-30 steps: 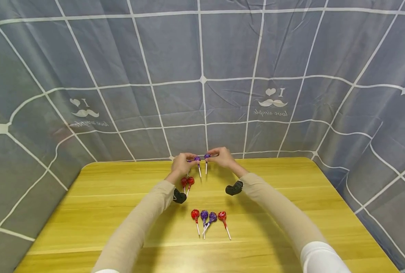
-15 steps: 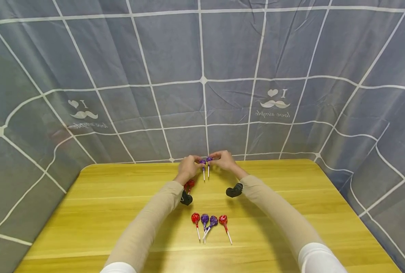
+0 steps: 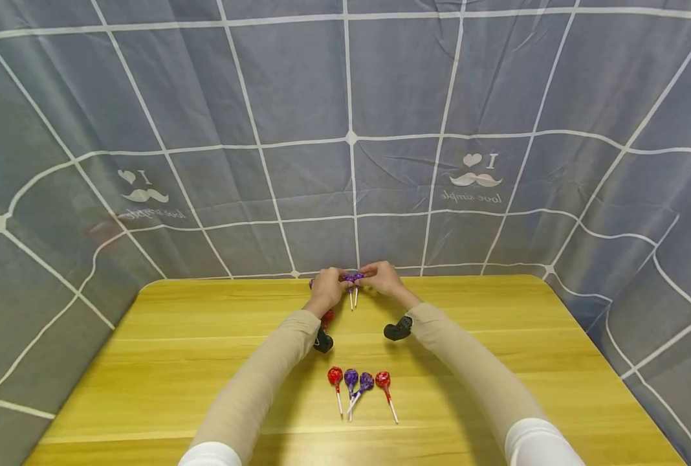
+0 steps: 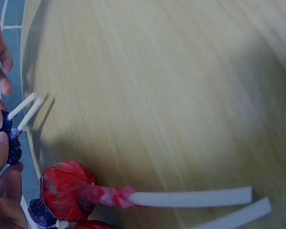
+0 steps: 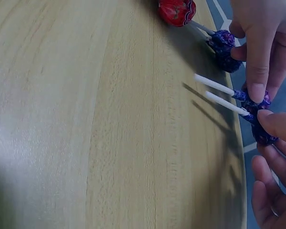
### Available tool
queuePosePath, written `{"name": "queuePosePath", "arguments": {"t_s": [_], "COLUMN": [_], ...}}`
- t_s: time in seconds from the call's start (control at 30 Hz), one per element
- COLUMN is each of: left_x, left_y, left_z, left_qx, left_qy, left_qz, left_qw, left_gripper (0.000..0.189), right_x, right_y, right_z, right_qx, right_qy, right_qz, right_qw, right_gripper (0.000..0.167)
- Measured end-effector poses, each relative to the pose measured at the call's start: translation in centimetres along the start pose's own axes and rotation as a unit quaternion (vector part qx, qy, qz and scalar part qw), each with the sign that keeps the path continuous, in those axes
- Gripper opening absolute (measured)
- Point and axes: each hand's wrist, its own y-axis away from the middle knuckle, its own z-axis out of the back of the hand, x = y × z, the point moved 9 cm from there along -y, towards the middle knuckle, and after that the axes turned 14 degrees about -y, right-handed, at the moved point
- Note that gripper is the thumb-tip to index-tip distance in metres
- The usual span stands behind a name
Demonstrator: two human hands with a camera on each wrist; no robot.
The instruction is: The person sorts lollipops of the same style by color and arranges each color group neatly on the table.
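At the table's far edge, my left hand (image 3: 327,288) pinches one purple-wrapped lollipop (image 5: 254,98) by its head. My right hand (image 3: 382,279) pinches another purple lollipop (image 5: 264,135) the same way. The two heads touch or nearly touch, and their white sticks point toward me. Under my left wrist lie red lollipops (image 4: 66,191), mostly covered in the head view. Beyond them, purple lollipop heads (image 5: 225,50) rest near the far edge beside my left hand.
Nearer to me on the wooden table (image 3: 468,323) is a row: a red lollipop (image 3: 335,375), a purple one (image 3: 351,377), another purple one (image 3: 367,380) with crossing sticks, and a red one (image 3: 383,379). A grey gridded curtain (image 3: 299,181) hangs behind the table.
My left hand has moved right with its purple lollipop, bringing it up against the one in my right hand. The right hand has shifted only slightly. The near row stays put.
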Motion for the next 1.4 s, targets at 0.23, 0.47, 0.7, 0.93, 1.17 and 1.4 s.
{"name": "queuePosePath", "arguments": {"t_s": [0.23,0.47,0.7,0.93,1.17,1.4], "left_x": [-0.2,0.0,0.4,0.3,0.1,0.0], "left_y": [0.2,0.1,-0.1,-0.1,-0.2,-0.2], "left_z": [-0.4,-1.1,-1.3,-1.1,-0.8,-0.6], "left_qx": [-0.004,0.002,0.004,-0.006,-0.008,-0.009], "left_qy": [-0.011,-0.017,-0.007,-0.013,-0.013,-0.014], "left_qz": [0.024,0.044,0.056,0.058,0.054,0.051], "left_qw": [0.9996,0.9989,0.9984,0.9982,0.9984,0.9986], "left_gripper": [0.026,0.025,0.024,0.022,0.025,0.026], "right_x": [-0.7,-0.9,-1.1,-1.3,-1.3,-1.6], "right_y": [0.3,0.6,0.6,0.6,0.5,0.4], "right_z": [-0.3,-0.4,-0.8,-0.8,-0.8,-0.7], "right_qx": [-0.013,-0.025,-0.028,-0.032,-0.028,-0.026], "right_qy": [0.013,0.014,0.013,0.036,0.023,0.011], "right_qz": [-0.031,-0.043,-0.036,-0.031,-0.028,-0.035], "right_qw": [0.9994,0.9987,0.9989,0.9984,0.9989,0.999], "right_gripper": [0.032,0.03,0.03,0.031,0.033,0.034]}}
